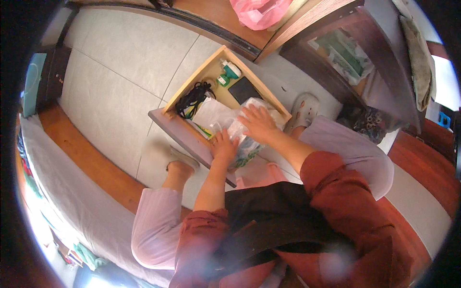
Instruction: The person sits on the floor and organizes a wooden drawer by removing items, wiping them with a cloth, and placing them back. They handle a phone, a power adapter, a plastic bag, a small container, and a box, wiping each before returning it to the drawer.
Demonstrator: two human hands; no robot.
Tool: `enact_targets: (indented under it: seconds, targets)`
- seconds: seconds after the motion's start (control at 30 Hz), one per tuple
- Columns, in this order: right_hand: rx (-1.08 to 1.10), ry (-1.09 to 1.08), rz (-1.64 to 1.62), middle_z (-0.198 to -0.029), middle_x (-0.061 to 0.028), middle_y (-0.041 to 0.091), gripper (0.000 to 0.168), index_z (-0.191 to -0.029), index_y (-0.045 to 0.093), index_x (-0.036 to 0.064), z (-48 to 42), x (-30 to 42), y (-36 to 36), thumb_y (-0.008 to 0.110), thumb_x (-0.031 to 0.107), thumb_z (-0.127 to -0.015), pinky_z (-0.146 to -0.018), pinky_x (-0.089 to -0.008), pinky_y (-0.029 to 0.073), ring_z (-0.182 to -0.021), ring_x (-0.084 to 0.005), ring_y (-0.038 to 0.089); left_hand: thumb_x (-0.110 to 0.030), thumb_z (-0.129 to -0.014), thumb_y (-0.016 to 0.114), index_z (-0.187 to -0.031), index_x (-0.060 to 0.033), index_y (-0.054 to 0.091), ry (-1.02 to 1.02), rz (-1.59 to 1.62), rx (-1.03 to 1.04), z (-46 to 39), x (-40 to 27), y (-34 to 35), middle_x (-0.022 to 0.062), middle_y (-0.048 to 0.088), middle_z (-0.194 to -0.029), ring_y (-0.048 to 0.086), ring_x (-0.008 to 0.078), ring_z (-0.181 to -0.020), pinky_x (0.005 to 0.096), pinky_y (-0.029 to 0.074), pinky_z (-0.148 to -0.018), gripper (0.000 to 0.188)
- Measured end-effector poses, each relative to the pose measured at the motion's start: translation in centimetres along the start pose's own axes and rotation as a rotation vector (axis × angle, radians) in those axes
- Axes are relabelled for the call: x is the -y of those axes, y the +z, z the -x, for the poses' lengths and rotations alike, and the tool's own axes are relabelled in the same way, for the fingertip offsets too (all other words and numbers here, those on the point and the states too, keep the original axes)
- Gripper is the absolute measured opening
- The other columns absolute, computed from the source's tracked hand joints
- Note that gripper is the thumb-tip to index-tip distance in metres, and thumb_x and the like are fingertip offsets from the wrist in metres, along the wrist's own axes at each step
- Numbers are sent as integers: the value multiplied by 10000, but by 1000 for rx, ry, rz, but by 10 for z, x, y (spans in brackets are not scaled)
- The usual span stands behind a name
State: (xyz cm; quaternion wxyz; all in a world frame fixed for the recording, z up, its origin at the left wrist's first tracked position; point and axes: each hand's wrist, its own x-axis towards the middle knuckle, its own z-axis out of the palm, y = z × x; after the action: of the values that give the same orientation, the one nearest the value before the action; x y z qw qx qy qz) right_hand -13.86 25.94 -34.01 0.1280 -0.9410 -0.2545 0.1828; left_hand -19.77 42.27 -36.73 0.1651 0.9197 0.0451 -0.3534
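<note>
A wooden drawer [182, 86] with a grey front panel sits between the person's feet. Clear plastic packaging [230, 120] covers its near right corner and hangs over the edge, with green print on the lower part. My right hand [258, 122] lies on the packaging, fingers spread. My left hand [224, 147] touches the plastic near the front panel; whether its fingers pinch it cannot be made out. Inside the drawer are a coiled black cable [196, 99], a dark flat rectangular object [246, 90], a white-and-green bottle [231, 69], a small green bottle [223, 80] and white paper or plastic [210, 109].
A dark wooden cabinet [309, 64] stands to the right, with plastic-wrapped green items [347, 57] in its opening. Beyond the drawer a pink plastic bag [261, 14] rests on a wooden surface. A bed edge [93, 151] runs along the left. Tiled floor [126, 57] surrounds the drawer.
</note>
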Motion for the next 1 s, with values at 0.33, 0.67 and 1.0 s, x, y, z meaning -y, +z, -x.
enact_targets:
  seconds: [0.33,0.67,1.0]
  targets:
    - [-7,200,-385,-1144,-102,478,284,-989,569,79,-7,-8,1,548,238,-754,-909,-446,307,-1080,-287,421,-357,-670,653,-1330,-100,188,388,102,-362,20,-46,-57,168,206,-1358,211,355,-1244,498,215,-970,848]
    - [-17,18,-3,-1303,-99,333,510,-1219,401,109,6,-31,-26,576,232,-756,-908,-457,319,-1226,-281,253,-430,-628,675,-1346,-118,123,254,48,-105,2,-36,-8,154,146,-1386,212,363,-1242,561,210,-938,958]
    - [428,150,-33,-1114,-84,459,427,-1057,528,87,-13,-38,-29,558,376,-743,-814,-418,409,-980,-315,477,-383,-704,618,-1281,-137,280,177,76,7,13,-12,1,133,354,-1269,339,312,-1163,476,273,-932,712]
